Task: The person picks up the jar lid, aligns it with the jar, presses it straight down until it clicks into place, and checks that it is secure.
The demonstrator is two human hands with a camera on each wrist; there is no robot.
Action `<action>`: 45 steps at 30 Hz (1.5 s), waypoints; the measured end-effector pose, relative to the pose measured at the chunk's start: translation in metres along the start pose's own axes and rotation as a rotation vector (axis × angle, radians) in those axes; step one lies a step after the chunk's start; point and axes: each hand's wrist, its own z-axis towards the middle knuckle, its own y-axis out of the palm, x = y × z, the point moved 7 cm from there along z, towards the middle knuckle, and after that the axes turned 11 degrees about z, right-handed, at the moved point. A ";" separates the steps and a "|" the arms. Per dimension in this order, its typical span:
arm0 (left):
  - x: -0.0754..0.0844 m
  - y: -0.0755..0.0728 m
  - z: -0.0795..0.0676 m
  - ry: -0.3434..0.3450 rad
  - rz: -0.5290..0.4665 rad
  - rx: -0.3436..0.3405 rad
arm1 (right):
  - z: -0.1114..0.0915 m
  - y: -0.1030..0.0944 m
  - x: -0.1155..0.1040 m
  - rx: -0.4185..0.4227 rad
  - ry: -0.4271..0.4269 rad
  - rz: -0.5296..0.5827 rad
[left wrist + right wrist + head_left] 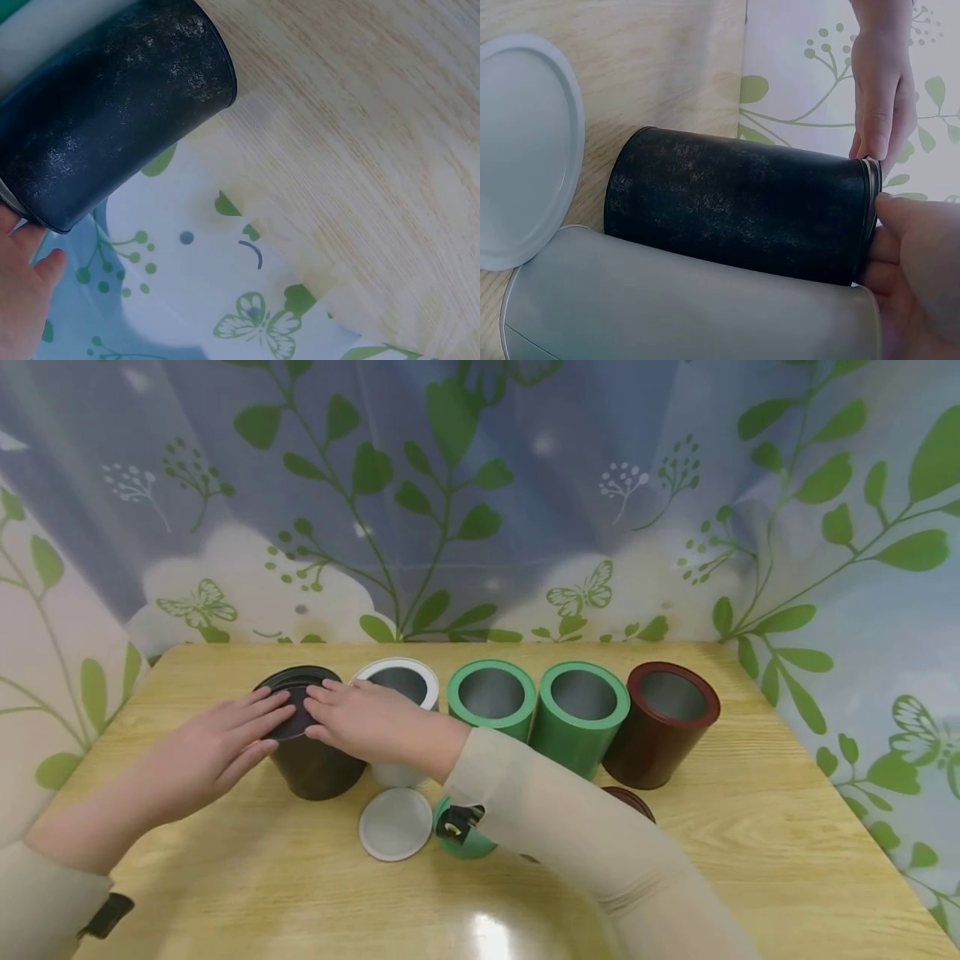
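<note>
Both hands lie on top of a black can (318, 774) at the left of the row, in the head view. Straight fingers of the left hand (213, 747) press the black lid (298, 712) from the left. From the right, the right hand (367, 717) rests its outstretched fingers on the same lid, its forearm crossing in front of the other cans. A pale sliver shows between lid and can rim beside the left hand (885, 97) in the right wrist view, so the lid sits slightly raised there. The left wrist view shows the can's scuffed dark side (120, 112).
Beside the black can stand an open white can (400, 775), two open green cans (491, 723) and an open dark red can (647, 752). In front lie a white lid (395, 824), a green lid (468, 848) and a dark red lid (636, 804), partly behind the right sleeve.
</note>
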 end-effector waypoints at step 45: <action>-0.014 0.011 0.024 -0.200 -0.172 -0.368 | 0.011 -0.005 0.010 -0.011 0.085 0.087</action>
